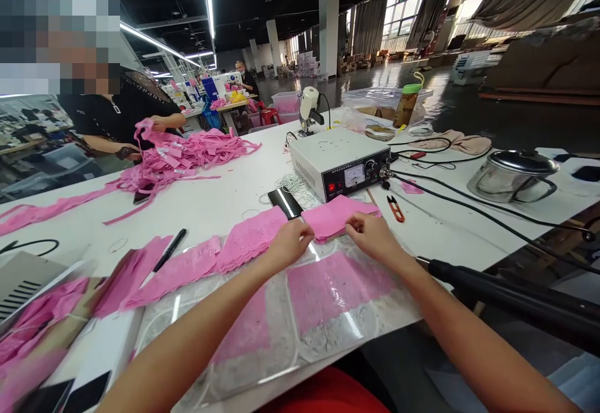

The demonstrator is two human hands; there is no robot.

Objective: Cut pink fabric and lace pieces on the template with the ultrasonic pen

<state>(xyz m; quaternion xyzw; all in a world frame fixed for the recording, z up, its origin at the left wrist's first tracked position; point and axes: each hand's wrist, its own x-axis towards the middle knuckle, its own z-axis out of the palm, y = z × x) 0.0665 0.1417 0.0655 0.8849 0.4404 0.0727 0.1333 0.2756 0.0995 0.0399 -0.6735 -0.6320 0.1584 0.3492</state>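
Note:
A stack of pink fabric pieces (342, 213) lies in front of the control box. At its left edge my left hand (293, 242) is closed, thumb and fingertips pinched against the fabric. My right hand (372, 235) is closed at the stack's front right, its curled fingertips on the fabric. How many layers they grip is hidden. Left of them a fanned row of pink lace pieces (253, 238) reaches across the table. Below my hands a clear plastic sheet (323, 344) covers more flat pink pieces (337, 285). A black phone-like object (285, 202) sits just beyond my left hand.
A control box with a dial (347, 157) stands behind the stack. Orange-handled thread snips (396, 208), cables and a metal-lidded pot (510, 175) are to the right. A black rod-shaped tool (510, 297) juts in. A co-worker (126, 104) handles pink straps (187, 157) at left.

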